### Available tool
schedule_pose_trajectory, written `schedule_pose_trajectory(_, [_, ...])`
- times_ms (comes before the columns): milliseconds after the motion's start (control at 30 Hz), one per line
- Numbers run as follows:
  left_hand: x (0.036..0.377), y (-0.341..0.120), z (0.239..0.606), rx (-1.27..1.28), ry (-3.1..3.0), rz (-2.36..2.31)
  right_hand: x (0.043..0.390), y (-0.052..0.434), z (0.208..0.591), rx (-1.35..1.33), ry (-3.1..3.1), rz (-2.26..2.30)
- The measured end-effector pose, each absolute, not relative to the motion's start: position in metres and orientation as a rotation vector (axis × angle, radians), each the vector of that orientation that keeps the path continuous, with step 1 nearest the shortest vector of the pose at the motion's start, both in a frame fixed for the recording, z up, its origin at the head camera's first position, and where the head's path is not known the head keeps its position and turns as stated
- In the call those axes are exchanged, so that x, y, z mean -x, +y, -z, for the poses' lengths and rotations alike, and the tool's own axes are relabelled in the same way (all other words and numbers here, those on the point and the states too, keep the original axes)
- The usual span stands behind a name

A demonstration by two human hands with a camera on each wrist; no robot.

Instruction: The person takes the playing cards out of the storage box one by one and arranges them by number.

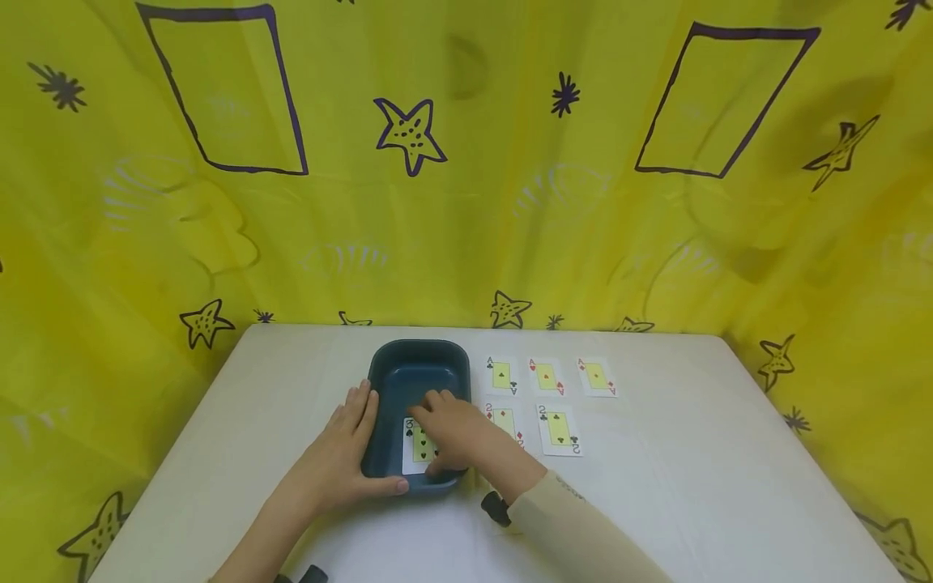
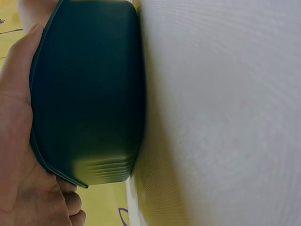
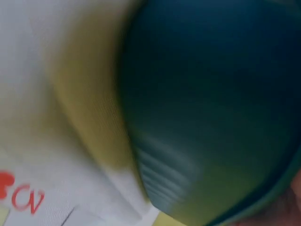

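Your left hand (image 1: 342, 461) grips the near-left corner of the tray (image 1: 394, 368): fingers lie along the left wall, thumb curls along the near rim. In the left wrist view the palm (image 2: 16, 141) presses flat on the tray's outer wall (image 2: 89, 94).

Your right hand (image 1: 452, 429) reaches inside the tray from the right, fingers bent down on a card (image 1: 415, 445) lying face up at the near end. The card shows a 3 with black pips. Whether the fingers pinch the card or just press on it, you cannot tell. The far half of the tray bottom is bare, dark blue.

The tray sits on the white table (image 1: 692, 486), left of centre.

Right of the tray, five cards lie face up in two rows. Far row: ace of clubs (image 1: 501, 376), a red ace (image 1: 547, 376), another red ace (image 1: 597, 376). Near row: red 2 (image 1: 505, 421), partly under your right wrist, and 2 of clubs (image 1: 559, 430).

The right wrist view is blurred: tray wall (image 3: 211, 108) and a red 2 corner (image 3: 26, 200).
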State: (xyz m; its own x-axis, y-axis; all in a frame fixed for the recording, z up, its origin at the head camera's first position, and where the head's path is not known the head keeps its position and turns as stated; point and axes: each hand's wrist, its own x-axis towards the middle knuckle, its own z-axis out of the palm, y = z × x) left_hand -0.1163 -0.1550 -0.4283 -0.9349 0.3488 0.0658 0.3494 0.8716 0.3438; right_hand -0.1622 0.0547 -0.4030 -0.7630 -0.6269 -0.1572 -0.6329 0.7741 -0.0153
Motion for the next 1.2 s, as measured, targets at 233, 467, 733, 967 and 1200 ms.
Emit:
schedule_pose_trajectory(233, [0.117,-0.154,0.431,0.564,-3.036,0.562,0.164,0.044,0.405,0.963,2.797,-0.133])
schedule_pose_trajectory(467, [0.118,-0.154,0.432,0.564,-3.047,0.559,0.172,0.038,0.404,0.861,2.721,-0.081])
schedule_pose_trajectory(733, [0.119,-0.154,0.433,0.568,-3.045,0.547,0.176,0.036,0.404,0.812,2.680,-0.100])
schedule_pose_trajectory(967, [0.119,-0.154,0.433,0.567,-3.046,0.546,0.177,0.037,0.406,0.906,2.712,-0.097])
schedule_pose_trajectory(1200, [0.118,-0.155,0.431,0.562,-3.051,0.544,0.178,0.042,0.404,0.991,2.780,0.008])
